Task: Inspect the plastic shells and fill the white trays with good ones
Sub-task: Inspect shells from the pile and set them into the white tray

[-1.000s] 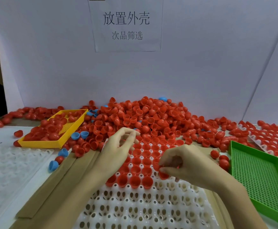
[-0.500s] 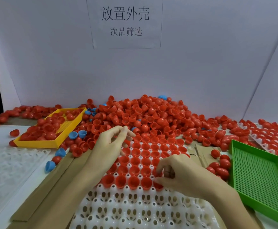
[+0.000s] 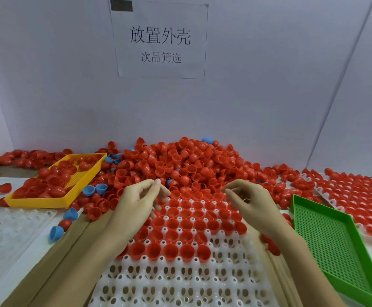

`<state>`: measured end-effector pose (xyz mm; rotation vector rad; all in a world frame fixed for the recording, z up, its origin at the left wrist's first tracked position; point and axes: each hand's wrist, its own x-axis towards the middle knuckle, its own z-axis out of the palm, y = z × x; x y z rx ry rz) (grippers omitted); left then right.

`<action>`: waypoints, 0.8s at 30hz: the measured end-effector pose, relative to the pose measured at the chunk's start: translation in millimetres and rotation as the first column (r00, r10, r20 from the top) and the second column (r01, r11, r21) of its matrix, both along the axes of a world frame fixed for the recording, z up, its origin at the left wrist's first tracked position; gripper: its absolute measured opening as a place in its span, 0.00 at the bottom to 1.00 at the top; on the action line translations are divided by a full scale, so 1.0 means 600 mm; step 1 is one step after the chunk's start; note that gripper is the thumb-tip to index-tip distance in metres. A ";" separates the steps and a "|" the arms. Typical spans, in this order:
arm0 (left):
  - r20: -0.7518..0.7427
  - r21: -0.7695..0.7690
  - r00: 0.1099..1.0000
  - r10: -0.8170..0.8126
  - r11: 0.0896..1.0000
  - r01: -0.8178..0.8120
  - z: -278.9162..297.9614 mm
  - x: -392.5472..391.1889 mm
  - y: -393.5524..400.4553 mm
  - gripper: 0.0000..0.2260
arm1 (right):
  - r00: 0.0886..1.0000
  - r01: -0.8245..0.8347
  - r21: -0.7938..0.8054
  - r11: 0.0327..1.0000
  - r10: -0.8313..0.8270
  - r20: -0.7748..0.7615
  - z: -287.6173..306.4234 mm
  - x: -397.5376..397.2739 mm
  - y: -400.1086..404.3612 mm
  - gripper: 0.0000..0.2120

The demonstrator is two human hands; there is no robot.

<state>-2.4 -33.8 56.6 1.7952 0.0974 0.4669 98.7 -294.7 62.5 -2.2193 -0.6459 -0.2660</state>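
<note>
A white tray (image 3: pixel 180 282) lies in front of me, with red shells (image 3: pixel 180 222) seated open side up in its far rows and bare sockets in the near rows. Behind it rises a big pile of loose red shells (image 3: pixel 187 160). My left hand (image 3: pixel 136 202) hovers over the tray's far left part, fingers loosely curled, thumb and forefinger near each other, nothing visible in them. My right hand (image 3: pixel 249 202) hovers over the tray's far right part at the pile's edge. Its fingers are curled, and I see no shell in it.
A yellow tray (image 3: pixel 36 204) with red shells sits at the left, a green mesh tray (image 3: pixel 326 238) at the right. Another white tray of red shells (image 3: pixel 368 200) lies far right, and a clear tray (image 3: pixel 8 229) near left. Blue shells (image 3: pixel 94 189) lie scattered. Cardboard strips (image 3: pixel 70 251) flank the tray.
My right hand has left the tray's front filled row, where it set a red shell, and moved up toward the pile. My left hand stayed near the tray's far left.
</note>
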 end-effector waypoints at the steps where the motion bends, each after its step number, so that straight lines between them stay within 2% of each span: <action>1: -0.002 -0.005 1.000 0.001 1.000 -0.001 0.000 0.000 0.000 0.17 | 0.997 0.070 0.000 0.998 -0.070 0.021 -0.003 0.019 -0.003 0.06; 4: 0.001 0.001 1.000 0.003 1.000 -0.003 0.001 -0.001 -0.001 0.17 | 0.973 0.230 -0.093 0.969 -0.227 0.048 -0.007 0.079 -0.008 0.14; 8: -0.002 -0.001 1.000 -0.002 1.000 0.002 0.003 -0.002 -0.003 0.17 | 0.950 0.314 -0.366 0.876 -0.293 0.112 -0.020 0.142 -0.013 0.24; 10: -0.005 -0.006 1.000 -0.004 1.000 0.004 0.003 -0.003 -0.003 0.17 | 0.950 0.304 -0.530 0.792 -0.290 0.111 -0.033 0.156 -0.016 0.27; 12: -0.006 -0.004 1.000 -0.012 1.000 0.012 0.003 -0.003 -0.003 0.18 | 0.948 0.305 -0.602 0.737 -0.297 0.116 -0.050 0.162 -0.022 0.23; 15: -0.006 -0.003 1.000 -0.019 1.000 0.019 0.003 -0.002 -0.003 0.18 | 0.928 0.371 -0.595 0.713 -0.313 0.204 -0.062 0.162 -0.026 0.12; 18: -0.003 -0.002 1.000 -0.024 1.000 0.024 0.005 -0.003 -0.002 0.18 | 0.916 0.401 -0.574 0.714 -0.323 0.239 -0.063 0.162 -0.020 0.13; 24: -0.007 -0.002 0.999 -0.040 0.999 0.040 0.006 -0.004 -0.004 0.18 | 0.955 0.297 -0.269 0.916 -0.291 0.064 -0.045 0.147 -0.006 0.09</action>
